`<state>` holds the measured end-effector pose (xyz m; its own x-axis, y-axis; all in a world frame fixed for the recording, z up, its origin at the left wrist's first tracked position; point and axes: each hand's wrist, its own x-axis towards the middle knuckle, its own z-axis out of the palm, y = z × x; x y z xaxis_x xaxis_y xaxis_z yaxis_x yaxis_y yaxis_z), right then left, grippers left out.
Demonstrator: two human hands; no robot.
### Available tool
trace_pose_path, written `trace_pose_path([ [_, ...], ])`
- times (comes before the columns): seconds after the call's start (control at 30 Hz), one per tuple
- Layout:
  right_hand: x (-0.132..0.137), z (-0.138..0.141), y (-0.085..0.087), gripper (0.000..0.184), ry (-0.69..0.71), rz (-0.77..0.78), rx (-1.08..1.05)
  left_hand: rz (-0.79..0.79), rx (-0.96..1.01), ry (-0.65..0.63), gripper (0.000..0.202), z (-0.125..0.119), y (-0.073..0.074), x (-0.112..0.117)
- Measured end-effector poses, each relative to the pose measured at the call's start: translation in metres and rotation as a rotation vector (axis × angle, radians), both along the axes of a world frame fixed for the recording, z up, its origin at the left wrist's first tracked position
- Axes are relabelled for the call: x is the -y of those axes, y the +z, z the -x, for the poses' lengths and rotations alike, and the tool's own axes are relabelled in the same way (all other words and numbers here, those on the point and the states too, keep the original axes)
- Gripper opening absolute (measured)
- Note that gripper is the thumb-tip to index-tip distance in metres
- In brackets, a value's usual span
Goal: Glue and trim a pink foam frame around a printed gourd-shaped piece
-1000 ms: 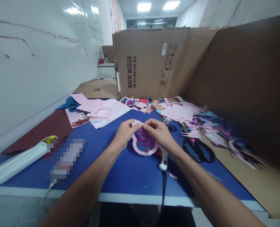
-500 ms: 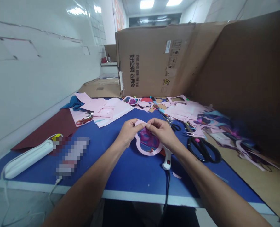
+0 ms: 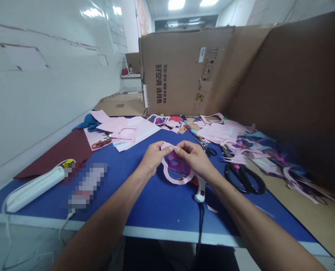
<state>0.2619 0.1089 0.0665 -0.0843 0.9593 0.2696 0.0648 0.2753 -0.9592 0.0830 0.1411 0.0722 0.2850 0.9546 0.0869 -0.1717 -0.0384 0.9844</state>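
Between my two hands is a rounded cutout (image 3: 175, 167) with a pale pink border and a purple and blue patterned middle. My left hand (image 3: 155, 157) pinches its upper left edge between thumb and fingers. At the top edge my right hand (image 3: 194, 156) pinches it too, the two thumb tips almost touching. Part of the cutout is hidden behind the right hand. Just below that hand lies a white-handled corded tool (image 3: 200, 191) with a red switch; its front end is covered. Large black-handled scissors (image 3: 245, 178) rest to the right of my right forearm.
Smaller scissors (image 3: 205, 146) lie beyond my right hand. Pink sheets (image 3: 137, 130) are at the back left, with heaped scraps (image 3: 224, 132) at the back right. A white power strip (image 3: 35, 188) sits on the left. Cardboard (image 3: 184, 75) walls the blue table (image 3: 156, 210) behind and right.
Both hands keep the same pinch on the cutout, which has barely moved. The camera view has shifted very slightly.
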Motion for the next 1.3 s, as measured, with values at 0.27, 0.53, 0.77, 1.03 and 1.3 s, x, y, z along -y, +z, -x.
trace_pose_path([
  [0.27,0.0013,0.0007,-0.0008,0.047,0.005,0.047,-0.044,0.037,0.043,0.018,0.035,-0.0005,0.0031,0.0019],
  [0.53,0.0009,0.0015,0.0005,0.044,-0.018,0.029,-0.027,0.058,0.108,0.030,0.036,0.0001,0.0038,0.0016],
  [0.77,0.0016,0.0025,0.0029,0.044,-0.028,0.024,-0.007,0.038,0.065,0.015,0.036,0.0005,0.0026,0.0005],
  [1.03,0.0020,0.0033,0.0030,0.043,-0.002,0.031,-0.012,0.012,0.072,0.077,0.036,0.0015,0.0036,-0.0009],
  [1.3,0.0008,0.0039,0.0001,0.044,0.023,0.047,-0.008,0.006,0.065,0.089,0.037,0.0013,0.0020,-0.0013],
])
